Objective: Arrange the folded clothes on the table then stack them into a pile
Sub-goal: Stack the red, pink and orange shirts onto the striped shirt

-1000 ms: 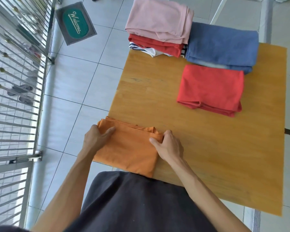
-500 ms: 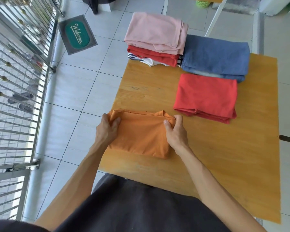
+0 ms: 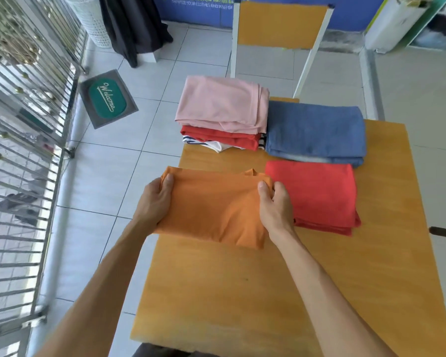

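Note:
A folded orange garment is held above the left side of the wooden table. My left hand grips its left edge and my right hand grips its right edge. Just right of it lies a folded red garment, partly covered by my right hand. Behind that rests a folded blue garment. At the table's far left corner stands a pile: a pink garment on a red one on a striped white one.
A chair with an orange back stands beyond the table. A metal railing runs along the left. A green welcome mat lies on the tiled floor. A white basket and a dark hanging cloth are at the back left.
Both hands have carried the orange garment away from the near left table edge, forward and up, until it sits beside the red garment. The view has tilted up.

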### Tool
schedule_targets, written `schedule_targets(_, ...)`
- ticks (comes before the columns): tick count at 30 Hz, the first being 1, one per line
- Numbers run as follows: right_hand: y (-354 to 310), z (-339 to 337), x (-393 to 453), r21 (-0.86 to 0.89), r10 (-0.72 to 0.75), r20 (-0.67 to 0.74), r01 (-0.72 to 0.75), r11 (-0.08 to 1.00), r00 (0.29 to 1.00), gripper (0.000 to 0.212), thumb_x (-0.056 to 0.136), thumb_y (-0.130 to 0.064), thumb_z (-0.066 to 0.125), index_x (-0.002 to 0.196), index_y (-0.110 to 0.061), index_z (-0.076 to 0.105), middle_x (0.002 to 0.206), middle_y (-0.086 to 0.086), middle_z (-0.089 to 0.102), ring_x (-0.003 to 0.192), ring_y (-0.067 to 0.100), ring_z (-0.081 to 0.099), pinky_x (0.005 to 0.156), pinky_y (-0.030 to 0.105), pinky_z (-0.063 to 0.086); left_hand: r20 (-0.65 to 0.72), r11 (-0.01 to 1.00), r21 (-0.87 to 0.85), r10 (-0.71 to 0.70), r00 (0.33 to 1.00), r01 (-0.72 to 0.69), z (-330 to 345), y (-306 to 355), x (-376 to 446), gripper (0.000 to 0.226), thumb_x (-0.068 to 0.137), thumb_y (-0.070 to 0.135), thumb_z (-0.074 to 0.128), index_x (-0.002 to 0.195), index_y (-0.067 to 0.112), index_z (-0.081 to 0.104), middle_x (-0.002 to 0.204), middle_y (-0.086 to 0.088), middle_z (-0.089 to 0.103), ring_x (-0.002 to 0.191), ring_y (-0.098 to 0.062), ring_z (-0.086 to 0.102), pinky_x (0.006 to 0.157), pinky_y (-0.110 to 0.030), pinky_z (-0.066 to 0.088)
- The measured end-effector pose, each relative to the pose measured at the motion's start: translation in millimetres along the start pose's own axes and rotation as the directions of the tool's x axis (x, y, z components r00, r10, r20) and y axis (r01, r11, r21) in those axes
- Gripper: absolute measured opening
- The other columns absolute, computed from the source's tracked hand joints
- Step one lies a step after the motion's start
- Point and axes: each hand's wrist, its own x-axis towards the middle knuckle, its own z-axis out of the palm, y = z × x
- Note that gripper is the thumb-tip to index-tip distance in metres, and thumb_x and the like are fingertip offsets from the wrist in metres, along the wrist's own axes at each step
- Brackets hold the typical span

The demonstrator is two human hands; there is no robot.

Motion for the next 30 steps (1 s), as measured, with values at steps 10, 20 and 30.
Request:
schedule_targets(10, -133.0, 0.4, 163.2, 0.045, -0.167, -0.180, 0.178, 0.983, 0.969, 0.025, 0.105, -0.037, 0.048, 0.091, -0.016, 0.050, 0.075, -0.010, 0.051, 0.063, 0.002, 0.048, 0.052, 0.016, 0.033, 0.003, 0.977, -0.086, 0.199, 0.980, -0.198, -31.6, 146.2, 172.2, 0.047, 0.093, 0.061, 0.044, 0.092, 0.018, 0.062, 0.089, 0.000, 0.066, 0.085, -0.019, 0.063, 0.080, -0.040, 0.053)
schedule_targets(20, -163.1, 34.6, 276.4, 0.016, -0.015, -0.195, 0.018, 1.000, 0.981, 0.026, 0.106, -0.038, 0.046, 0.105, -0.014, 0.055, 0.095, 0.000, 0.060, 0.073, 0.011, 0.055, 0.062, 0.027, 0.040, 0.036, 0.994, 0.029, 0.106, 0.994, -0.107, -1.9, 179.1, 283.6, 0.052, 0.098, 0.053, 0.041, 0.118, 0.011, 0.064, 0.109, -0.009, 0.065, 0.103, -0.027, 0.060, 0.084, -0.034, 0.047)
schedule_targets(30, -125.0, 53.3, 285.0, -0.016, 0.002, -0.226, -0.006, 1.000, 0.974, 0.024, 0.104, -0.038, 0.050, 0.097, -0.015, 0.054, 0.081, -0.007, 0.056, 0.066, 0.005, 0.053, 0.051, 0.021, 0.035, -0.083, 0.968, 0.204, 0.163, 0.983, -0.144, 24.9, 135.4, 286.8, 0.045, 0.099, 0.047, 0.041, 0.105, 0.006, 0.057, 0.099, -0.011, 0.060, 0.104, -0.036, 0.056, 0.076, -0.035, 0.038)
